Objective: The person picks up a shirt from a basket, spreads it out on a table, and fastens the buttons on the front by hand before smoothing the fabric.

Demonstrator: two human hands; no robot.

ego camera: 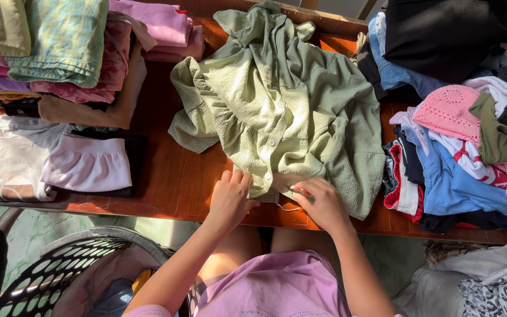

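Lying spread on the reddish wooden worktop [171, 182], a crinkled pale-green button-front shirt [283, 111] has its lower hem pinched by the left hand [230, 196] and right hand [318, 202]; folded clothes stacks [60, 64] flank it.

A home laundry spot: folded clothes stacks [66, 41], laundry basket [60, 264], wooden table [171, 176].

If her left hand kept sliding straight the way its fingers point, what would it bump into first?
The left hand points away from the body, its fingers already on the hem of the green button-up shirt. Going straight on, it would probably just ride further up that shirt's front, along the buttons.
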